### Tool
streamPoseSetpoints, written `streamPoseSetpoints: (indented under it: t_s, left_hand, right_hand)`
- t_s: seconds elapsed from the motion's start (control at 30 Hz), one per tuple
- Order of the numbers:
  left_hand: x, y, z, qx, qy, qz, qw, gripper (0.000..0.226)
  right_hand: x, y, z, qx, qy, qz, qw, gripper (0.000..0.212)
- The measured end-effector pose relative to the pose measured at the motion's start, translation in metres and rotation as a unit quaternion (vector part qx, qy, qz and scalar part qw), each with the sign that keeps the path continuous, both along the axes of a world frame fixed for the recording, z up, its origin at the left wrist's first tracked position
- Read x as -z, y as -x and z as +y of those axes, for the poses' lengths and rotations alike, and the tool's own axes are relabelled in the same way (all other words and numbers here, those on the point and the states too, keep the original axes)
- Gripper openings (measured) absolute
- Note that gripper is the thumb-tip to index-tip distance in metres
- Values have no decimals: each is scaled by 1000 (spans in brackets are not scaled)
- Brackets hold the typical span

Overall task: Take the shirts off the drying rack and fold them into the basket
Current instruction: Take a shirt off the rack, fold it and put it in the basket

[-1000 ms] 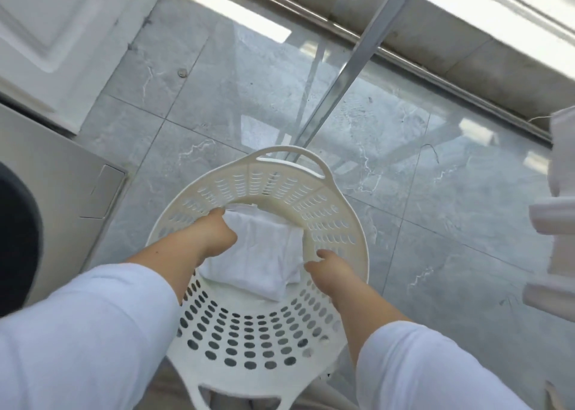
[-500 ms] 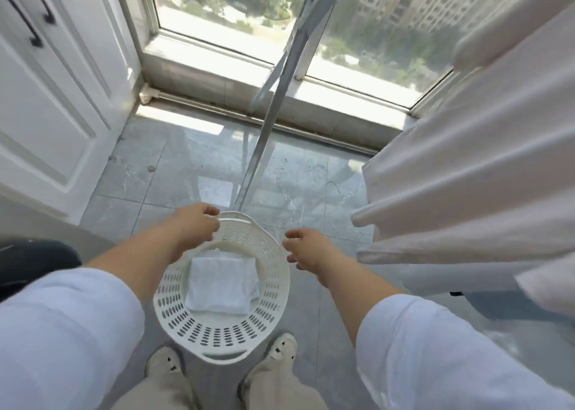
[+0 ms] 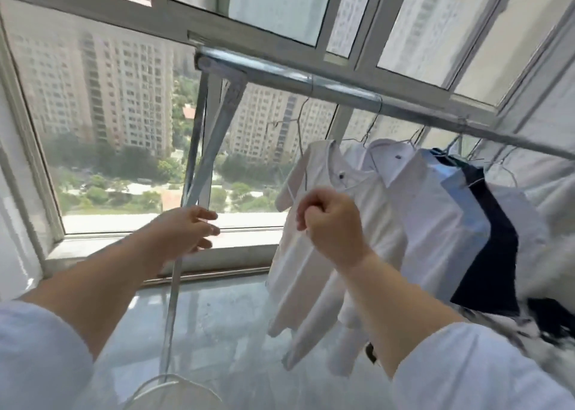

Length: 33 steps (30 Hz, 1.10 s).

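Several shirts hang on wire hangers from the metal rack bar. Nearest is a white shirt, then another white shirt, a light blue shirt and a dark navy shirt. My right hand is curled in a fist in front of the nearest white shirt's shoulder and grips its thin wire hanger. My left hand reaches out with loose fingers and holds nothing, just in front of the rack's slanted leg. The white basket shows only its rim at the bottom.
A large window with a sill fills the wall ahead, with tower blocks outside. Glossy grey floor tiles lie below the rack. More pale and dark clothing hangs at the far right.
My view has swung up from the basket on the floor to the rack. Both hands rose from the basket; the right one now grips the nearest white shirt's hanger.
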<state>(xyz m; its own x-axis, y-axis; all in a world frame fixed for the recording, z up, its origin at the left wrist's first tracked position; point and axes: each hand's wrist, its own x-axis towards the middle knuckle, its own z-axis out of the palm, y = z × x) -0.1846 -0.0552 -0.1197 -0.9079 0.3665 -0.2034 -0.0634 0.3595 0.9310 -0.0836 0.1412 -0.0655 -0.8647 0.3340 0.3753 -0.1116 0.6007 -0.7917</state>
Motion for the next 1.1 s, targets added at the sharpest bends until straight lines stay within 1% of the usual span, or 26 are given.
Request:
streamPoseSetpoints:
  t_s: [0.07,0.1,0.13,0.17,0.23,0.3,0.33,0.37,0.4,0.43,0.47,0.5,0.6,0.67,0.77,0.87,0.93,1.03,1.1]
  left_hand:
    - [-21,-7,14,-6,-19,23,1000,18]
    - [-29,-12,21,-10,-22,35,999,18]
    - [-35,-15,29,-15,-23,49,998,19]
    - [-42,-19,36,-18,-20,60,998,20]
    - [-52,-27,51,-23,-9,84,996,21]
    - [-60,-35,68,-40,-4,106,994,21]
    - [-64,-40,77,-51,-2,112,992,21]
    - [-66,-43,85,-60,-2,116,991,21]
    - [-67,-46,90,-64,3,117,991,21]
    - [-67,-50,100,-76,8,122,990,21]
    - [-67,-53,108,-86,12,125,988,21]
    - [-67,-56,114,-96,16,128,987,21]
    - [-66,-66,134,-139,11,147,979,21]
    - [-69,-73,143,-177,-7,166,970,23]
    - [-79,-80,151,-216,-31,206,954,26]
    - [-92,-88,164,-238,-45,261,934,26]
    - [-96,-97,176,-238,-51,291,925,27]
    - [-94,-118,190,-204,-32,323,924,31]
    - [-89,-133,194,-173,-18,333,927,31]
  right_hand:
    - [-31,-6,25,58,-25,99,993,32]
    - [-42,-3,41,91,-46,122,987,29]
    - [-49,2,59,124,-70,121,982,25]
    - [-53,11,78,150,-94,87,980,25]
    - [-51,30,118,178,-122,-44,975,44]
    - [-47,40,148,182,-134,-170,959,59]
    - [-42,44,162,175,-147,-210,950,60]
    - [-39,47,171,156,-184,-244,939,56]
    - [-34,49,174,129,-241,-280,920,51]
    - [-31,53,180,103,-282,-296,907,46]
    - [-26,57,185,84,-320,-287,899,42]
    - [-22,61,188,75,-313,-273,907,38]
    - [-12,75,205,47,-221,-190,955,28]
    - [-12,79,215,38,-164,-133,977,27]
    - [-23,77,223,29,-142,-79,986,29]
    - [-30,61,232,10,-145,-62,987,27]
    - [-25,42,240,1,-153,-73,986,23]
    - [-2,11,252,-11,-192,-155,969,20]
    - [12,-8,261,-17,-189,-204,960,24]
